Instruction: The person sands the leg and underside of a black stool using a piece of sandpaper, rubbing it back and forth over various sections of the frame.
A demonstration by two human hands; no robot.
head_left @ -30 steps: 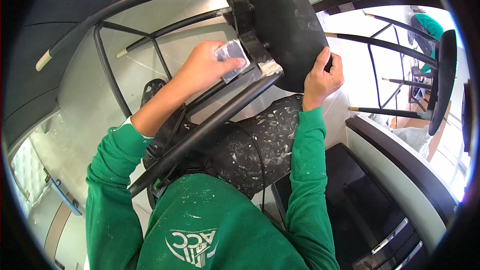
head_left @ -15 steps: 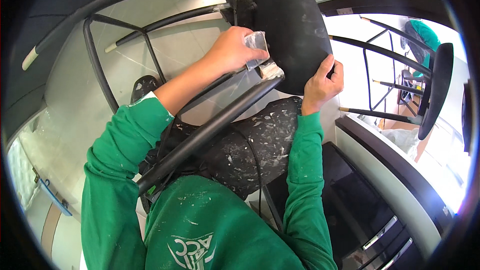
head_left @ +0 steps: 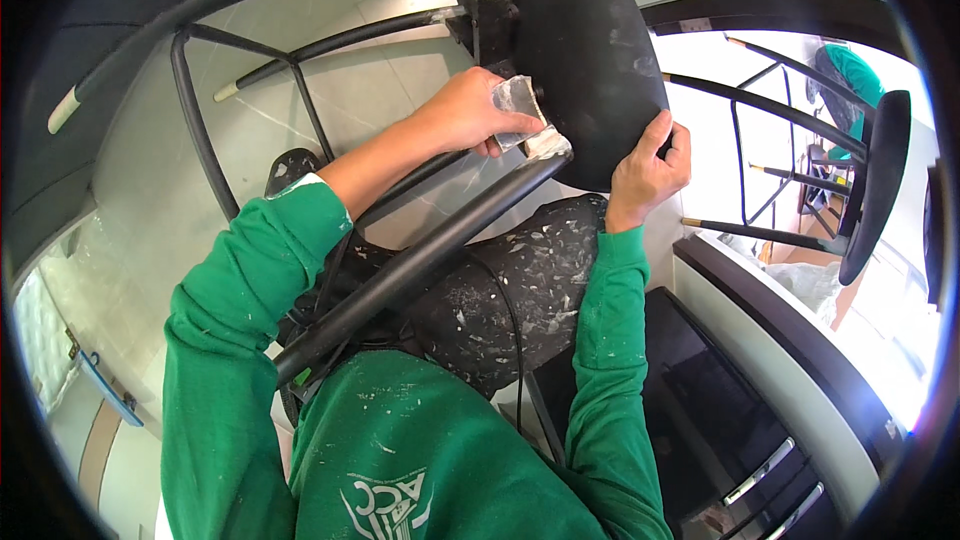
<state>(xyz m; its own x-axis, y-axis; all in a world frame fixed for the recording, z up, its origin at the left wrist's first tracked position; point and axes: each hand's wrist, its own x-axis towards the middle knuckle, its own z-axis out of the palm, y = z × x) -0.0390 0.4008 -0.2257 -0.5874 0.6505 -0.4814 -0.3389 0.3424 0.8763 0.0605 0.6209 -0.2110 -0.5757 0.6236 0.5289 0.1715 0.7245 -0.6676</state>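
A black bar stool lies tipped over in front of me, with its seat point(head_left: 590, 60) at top centre and its legs, such as the near leg point(head_left: 430, 258), reaching leftward. My left hand point(head_left: 472, 112) is closed on a small, folded grey sheet, which looks like sandpaper point(head_left: 516, 108). The sheet is against or just beside the whitish patch point(head_left: 549, 143) where the near leg meets the seat. What lies under the sheet is hidden. My right hand point(head_left: 650, 172) grips the rounded right edge of the seat, thumb on the face turned to me.
Another black stool point(head_left: 875, 185) with gold-tipped legs is at the right, beyond a dark-edged ledge point(head_left: 780, 340). A person in green point(head_left: 850, 70) is farther off. At lower right stands a glossy black unit point(head_left: 690, 390) with silver handles. Paint-flecked trousers point(head_left: 520, 290) cover my leg below the seat.
My left hand and the folded sheet have shifted slightly down, nearer the near leg's joint, and the sheet has tilted. My right hand keeps its hold on the seat edge.
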